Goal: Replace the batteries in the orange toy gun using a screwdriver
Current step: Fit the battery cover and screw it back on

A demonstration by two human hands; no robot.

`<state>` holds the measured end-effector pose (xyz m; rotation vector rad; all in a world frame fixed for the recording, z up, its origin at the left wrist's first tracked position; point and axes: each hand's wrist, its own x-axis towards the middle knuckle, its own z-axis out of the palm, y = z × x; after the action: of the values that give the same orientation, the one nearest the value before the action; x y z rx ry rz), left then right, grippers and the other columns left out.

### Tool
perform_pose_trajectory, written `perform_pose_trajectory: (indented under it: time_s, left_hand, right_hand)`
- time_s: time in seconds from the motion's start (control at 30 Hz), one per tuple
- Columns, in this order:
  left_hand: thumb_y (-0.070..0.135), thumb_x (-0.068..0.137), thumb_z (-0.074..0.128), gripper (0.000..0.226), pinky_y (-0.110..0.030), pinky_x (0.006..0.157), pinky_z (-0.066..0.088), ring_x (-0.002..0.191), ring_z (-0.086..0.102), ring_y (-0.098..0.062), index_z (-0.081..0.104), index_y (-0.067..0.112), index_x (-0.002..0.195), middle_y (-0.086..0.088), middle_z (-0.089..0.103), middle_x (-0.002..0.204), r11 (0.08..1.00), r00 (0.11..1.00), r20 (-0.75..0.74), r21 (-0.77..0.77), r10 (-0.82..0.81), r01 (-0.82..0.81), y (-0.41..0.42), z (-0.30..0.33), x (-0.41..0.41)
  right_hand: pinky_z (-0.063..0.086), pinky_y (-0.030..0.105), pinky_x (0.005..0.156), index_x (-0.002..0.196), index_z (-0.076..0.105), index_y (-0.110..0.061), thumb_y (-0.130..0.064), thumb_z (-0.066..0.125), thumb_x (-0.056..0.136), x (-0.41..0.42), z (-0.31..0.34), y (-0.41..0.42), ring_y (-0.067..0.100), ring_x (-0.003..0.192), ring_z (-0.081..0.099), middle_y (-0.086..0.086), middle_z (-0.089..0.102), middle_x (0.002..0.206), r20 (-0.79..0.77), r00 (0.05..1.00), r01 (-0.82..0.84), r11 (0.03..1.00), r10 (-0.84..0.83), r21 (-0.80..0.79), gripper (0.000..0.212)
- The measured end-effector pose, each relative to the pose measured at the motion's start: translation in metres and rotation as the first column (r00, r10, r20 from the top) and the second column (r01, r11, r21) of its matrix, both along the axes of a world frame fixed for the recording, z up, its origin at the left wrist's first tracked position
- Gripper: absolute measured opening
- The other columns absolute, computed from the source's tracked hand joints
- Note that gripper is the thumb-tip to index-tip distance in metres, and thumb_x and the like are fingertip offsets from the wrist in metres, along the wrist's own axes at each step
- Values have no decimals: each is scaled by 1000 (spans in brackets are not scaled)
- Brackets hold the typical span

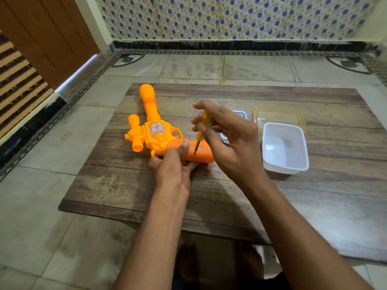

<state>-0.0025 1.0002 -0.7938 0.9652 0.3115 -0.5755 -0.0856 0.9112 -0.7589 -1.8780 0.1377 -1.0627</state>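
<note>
- The orange toy gun [154,130] lies flat on its side on the wooden worktop [230,185], left of middle.
- Its long axis runs from the grip, nearest the person, up and away to the bulbous muzzle at the far left; the muzzle points away from the person, leaning a little left.
- The grip slants the other way, down and to the right, and ends just beside the right hand.
- The left hand [172,172] holds the gun at the root of the grip: thumb pressed on top, the other fingers curled under the grip's lower edge.
- The right hand [228,141] pinches a yellow-handled screwdriver [201,130] between thumb and fingertips, with the remaining fingers loosely spread.
- The screwdriver stands nearly upright, leaning slightly toward the right at the top, its tip touching the upper face of the grip, just right of the left thumb.
- The screw itself is too small to make out; judging from the tip's position, it sits there, so the step in hand looks like working the battery cover's screw.
- The turning move depends on the shaft staying square to the grip face while the left hand keeps the gun from rolling.
- A white tub [284,147] sits well right of the gun, with a clear lid [278,117] behind it.
</note>
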Motion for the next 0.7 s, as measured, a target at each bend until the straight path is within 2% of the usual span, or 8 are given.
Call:
perform_pose_trajectory:
  time_s: [0.13, 0.27, 0.43, 0.53, 0.6, 0.63, 0.7]
  left_hand:
    - [-14, 82, 71, 61, -61, 67, 62, 114, 68, -42, 55, 5, 138, -24, 67, 129, 1000, 1000, -3, 21, 16, -15, 0, -1, 2]
    - [-12, 82, 73, 61, -64, 69, 60, 115, 68, -39, 56, 5, 138, -22, 67, 130, 998, 999, 3, 43, 36, -36, 1, -2, 4]
    - [-13, 81, 74, 62, -68, 72, 59, 113, 68, -41, 57, 7, 137, -21, 67, 129, 997, 999, 2, 63, 45, -45, 2, -3, 5]
    - [-14, 81, 72, 61, -64, 68, 61, 111, 69, -42, 56, 7, 136, -22, 68, 127, 997, 999, 3, 60, 45, -46, 1, -4, 3]
    - [-14, 82, 70, 57, -60, 67, 63, 109, 70, -42, 58, 4, 135, -23, 69, 125, 998, 999, 12, 51, 39, -39, 1, -3, 2]
    - [-14, 83, 70, 56, -58, 67, 63, 109, 71, -41, 58, 3, 135, -24, 70, 125, 998, 999, 16, 46, 36, -37, 1, -3, 2]
    - [-15, 83, 70, 57, -56, 66, 64, 107, 72, -39, 57, 2, 136, -24, 70, 126, 998, 999, 15, 40, 42, -43, 1, -3, 3]
  right_hand:
    - [62, 44, 86, 128, 64, 2, 23, 56, 85, 0, -3, -2, 23, 98, 75, 16, 73, 110, -3, 999, -53, 998, 53, 18, 49]
    - [62, 33, 85, 125, 67, 1, 27, 54, 82, 0, -3, -5, 19, 93, 75, 13, 73, 98, -53, 998, -20, 999, 21, 25, 51]
    - [58, 19, 84, 124, 68, 0, 22, 59, 85, 1, -1, -4, 15, 92, 75, 8, 74, 95, -63, 997, 31, 995, -38, -100, 45]
    - [61, 24, 84, 122, 69, -1, 19, 62, 83, 3, 1, 0, 15, 91, 75, 5, 75, 96, -55, 996, 64, 983, -74, -172, 45]
    - [60, 21, 83, 119, 70, -1, 15, 65, 83, 4, 3, 1, 16, 85, 75, 6, 76, 92, -49, 992, 100, 966, -115, -238, 40]
    - [58, 18, 81, 117, 71, 0, 11, 66, 84, 4, 5, 2, 18, 81, 75, 8, 76, 89, -45, 991, 110, 957, -126, -269, 35]
    - [58, 24, 74, 116, 70, 0, -2, 63, 88, 5, 7, 7, 23, 75, 74, 9, 74, 84, -50, 989, 120, 942, -143, -314, 29]
